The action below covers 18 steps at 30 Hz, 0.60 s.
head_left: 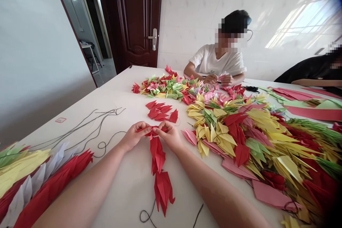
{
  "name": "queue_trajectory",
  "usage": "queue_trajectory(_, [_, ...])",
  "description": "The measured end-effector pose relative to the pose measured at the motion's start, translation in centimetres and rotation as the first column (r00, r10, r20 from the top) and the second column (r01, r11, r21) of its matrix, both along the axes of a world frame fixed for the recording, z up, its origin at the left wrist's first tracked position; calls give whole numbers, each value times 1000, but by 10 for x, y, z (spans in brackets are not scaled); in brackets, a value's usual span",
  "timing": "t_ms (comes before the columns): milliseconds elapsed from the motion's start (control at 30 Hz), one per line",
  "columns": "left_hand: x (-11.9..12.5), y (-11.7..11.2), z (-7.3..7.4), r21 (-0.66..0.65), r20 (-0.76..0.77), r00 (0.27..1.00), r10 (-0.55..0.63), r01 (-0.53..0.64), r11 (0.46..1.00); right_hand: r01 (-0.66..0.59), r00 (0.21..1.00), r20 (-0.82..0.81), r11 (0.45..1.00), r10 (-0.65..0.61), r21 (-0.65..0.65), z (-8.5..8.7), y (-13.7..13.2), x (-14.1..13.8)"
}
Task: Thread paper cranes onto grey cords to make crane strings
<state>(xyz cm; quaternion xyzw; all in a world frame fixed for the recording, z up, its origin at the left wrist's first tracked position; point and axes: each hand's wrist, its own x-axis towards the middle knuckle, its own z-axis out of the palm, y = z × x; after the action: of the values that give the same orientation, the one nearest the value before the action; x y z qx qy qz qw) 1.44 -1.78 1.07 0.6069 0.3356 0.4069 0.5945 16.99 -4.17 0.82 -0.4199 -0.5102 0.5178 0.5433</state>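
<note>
My left hand (135, 134) and my right hand (169, 135) meet over the middle of the table, fingers pinched on a small red folded paper piece (151, 130). Below it, toward me, hang or lie more red folded paper pieces (163, 188) in a line, with a black cord (146, 215) coming out at the near end. Just beyond my hands is a small group of loose red folded papers (160, 110). The exact grip of the fingertips is partly hidden.
A large heap of yellow, red, pink and green folded papers (256, 121) covers the right side. Black cords (98, 124) lie at left, near bundles of folded paper (53, 181). Across the white table (112, 92) a person (216, 60) handles paper; another person (312, 67) sits at right.
</note>
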Motion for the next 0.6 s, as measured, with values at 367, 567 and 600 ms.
queue_trajectory(367, [-2, 1, 0, -41, -47, 998, -47, 45, 998, -20, 1000, -22, 1000, 20, 17, 0, 1, 6])
queue_trajectory(567, [-3, 2, 2, -52, -84, 993, -86, 82, 995, -121, 991, -51, 993, 121, 4, -2, 2, 10])
queue_trajectory(600, [-3, 2, 2, -52, -87, 993, -86, 82, 995, -125, 991, -41, 992, 125, 5, -2, 2, 10])
